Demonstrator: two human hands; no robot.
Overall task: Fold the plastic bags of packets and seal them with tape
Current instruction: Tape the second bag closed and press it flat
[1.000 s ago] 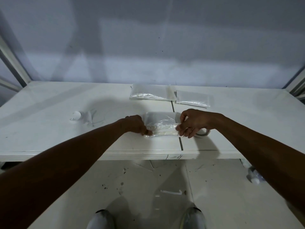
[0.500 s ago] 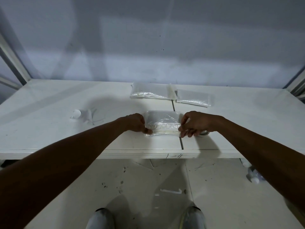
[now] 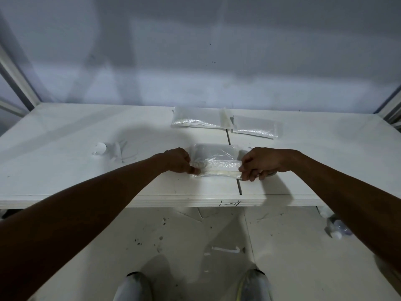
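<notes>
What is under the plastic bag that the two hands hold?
The white table; its dark seam passes under the plastic bag and shows again behind it. The left hand and right hand grip the bag's ends, covering what lies beneath them.

dim bluish light, soft shadows, wide-angle edge distortion

Near the table's (image 3: 65,166) front edge, the left hand (image 3: 178,160) and right hand (image 3: 259,164) pinch the ends of a bag (image 3: 214,158); two bags (image 3: 196,120) (image 3: 256,127) lie near the back edge.
</notes>
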